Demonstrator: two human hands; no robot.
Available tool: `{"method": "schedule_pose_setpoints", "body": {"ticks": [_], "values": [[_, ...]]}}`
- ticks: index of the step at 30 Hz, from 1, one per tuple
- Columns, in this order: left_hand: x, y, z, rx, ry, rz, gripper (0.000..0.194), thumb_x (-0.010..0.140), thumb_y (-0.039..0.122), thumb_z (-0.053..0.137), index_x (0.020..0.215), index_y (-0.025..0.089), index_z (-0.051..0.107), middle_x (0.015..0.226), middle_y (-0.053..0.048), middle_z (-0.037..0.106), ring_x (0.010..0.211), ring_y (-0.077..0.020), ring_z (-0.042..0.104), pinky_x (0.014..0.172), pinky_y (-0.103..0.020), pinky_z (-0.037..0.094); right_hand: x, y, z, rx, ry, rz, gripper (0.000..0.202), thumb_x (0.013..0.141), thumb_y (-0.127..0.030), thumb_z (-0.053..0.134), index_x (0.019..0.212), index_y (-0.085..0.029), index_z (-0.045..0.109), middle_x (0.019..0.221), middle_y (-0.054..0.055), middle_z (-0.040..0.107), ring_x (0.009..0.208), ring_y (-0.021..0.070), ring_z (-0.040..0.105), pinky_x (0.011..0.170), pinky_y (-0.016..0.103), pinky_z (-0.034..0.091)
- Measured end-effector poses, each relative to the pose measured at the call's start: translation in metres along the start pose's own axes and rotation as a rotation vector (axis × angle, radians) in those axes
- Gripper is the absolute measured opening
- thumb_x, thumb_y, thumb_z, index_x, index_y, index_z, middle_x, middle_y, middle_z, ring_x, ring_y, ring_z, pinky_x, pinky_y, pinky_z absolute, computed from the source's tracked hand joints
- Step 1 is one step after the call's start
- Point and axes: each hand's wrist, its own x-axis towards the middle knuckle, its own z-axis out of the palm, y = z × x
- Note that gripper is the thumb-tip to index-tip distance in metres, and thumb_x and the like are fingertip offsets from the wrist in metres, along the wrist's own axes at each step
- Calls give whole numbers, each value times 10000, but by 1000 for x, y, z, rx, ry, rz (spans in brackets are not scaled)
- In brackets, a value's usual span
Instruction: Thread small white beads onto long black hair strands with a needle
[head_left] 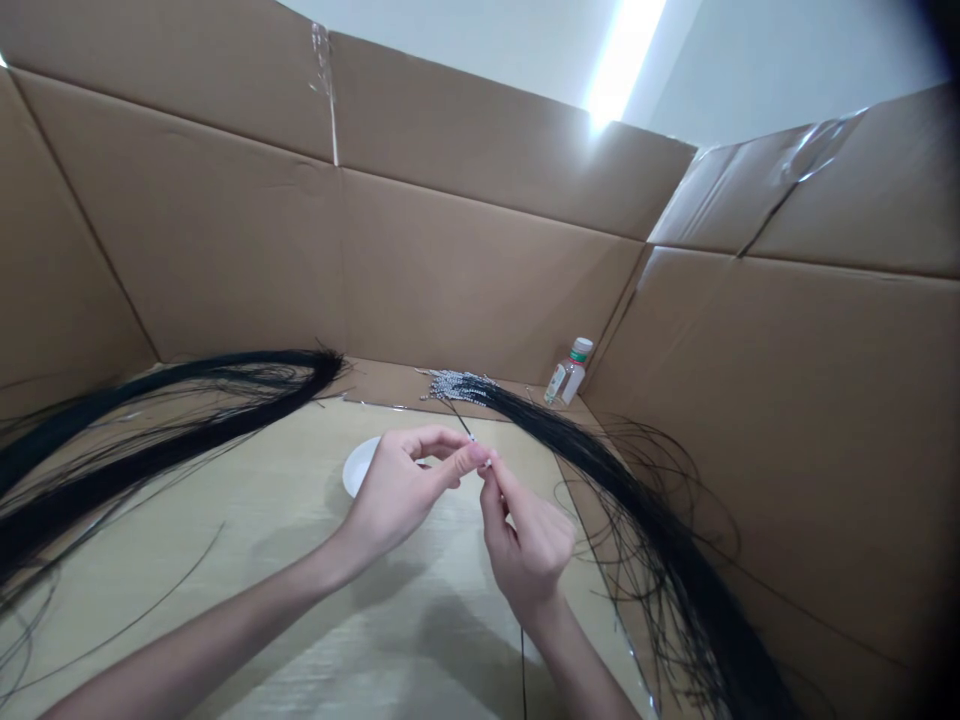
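Note:
My left hand (401, 490) and my right hand (529, 540) meet fingertip to fingertip above the pale wooden table (285, 560). Between the pinched fingers is a tiny pale bead (486, 463) and a thin black cord (523, 670) that runs down past my right wrist. Which hand pinches the bead I cannot tell. A small white dish (358, 465) lies on the table just behind my left hand, partly hidden by it.
A thick bundle of black cords (150, 420) sweeps across the left. Another bundle (645, 500) with silvery beaded ends (450, 384) runs along the right. A small bottle (568, 372) stands in the back corner. Cardboard walls (450, 270) enclose the table.

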Motion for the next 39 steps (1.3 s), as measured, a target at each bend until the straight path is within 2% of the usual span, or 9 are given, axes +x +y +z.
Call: {"method": "schedule_pose_setpoints", "body": {"ticks": [4,9,11,15,22,26,29,33,39], "values": [[1,1,-2,54,6,22,224,872,437,752,802,227,778,766,4,721,694,-135,622,636,-236,500,1,-4,-2,128,-22,106,393,935,-47,672,1295,-206,668,835,31,808,561,140,687,556,272,494],[6,-4,-4,146,9,48,235,898,425,718,794,217,756,747,11,705,682,-137,597,638,-255,457,15,-8,-7,690,-239,751,194,999,-318,607,1115,-215,724,842,45,773,542,123,600,482,235,472],[8,-6,-5,178,2,50,248,906,421,706,778,212,744,738,13,697,686,-142,597,644,-261,452,22,-7,-9,855,-285,898,237,984,-394,614,1046,-192,721,785,43,756,495,102,544,465,221,444],[10,-5,-8,196,-34,55,261,913,410,692,755,204,718,754,12,694,719,-153,608,661,-268,451,28,0,-9,1005,-344,1044,295,923,-456,684,979,-167,688,712,35,736,435,75,490,435,201,380],[17,-1,-20,267,-127,84,238,899,457,713,850,226,739,941,-16,735,856,-194,670,775,-306,498,29,-2,-8,993,-418,1043,313,870,-451,745,802,-152,680,631,32,706,409,72,445,411,206,352],[26,1,-31,175,-8,155,282,913,489,689,1029,239,744,1048,-54,758,964,-227,695,864,-343,535,29,-8,-8,958,-357,1036,306,865,-449,748,803,-158,678,620,27,698,428,78,449,423,208,377],[32,6,-42,134,79,210,290,955,490,629,988,234,762,1057,-55,767,1041,-225,680,945,-343,521,27,-12,-8,927,-343,1016,298,872,-440,747,804,-155,689,624,36,703,441,82,467,423,202,391],[34,12,-52,195,87,213,226,905,437,712,850,226,768,991,-40,778,989,-222,691,933,-336,525,23,-14,-8,884,-344,980,273,907,-417,719,820,-159,698,645,40,714,464,86,499,434,194,423],[31,14,-52,237,129,216,211,860,432,775,917,229,773,989,-37,782,933,-212,716,903,-337,555,16,-13,-5,848,-337,932,242,940,-393,693,872,-162,719,668,39,717,514,107,563,459,200,467]]}}
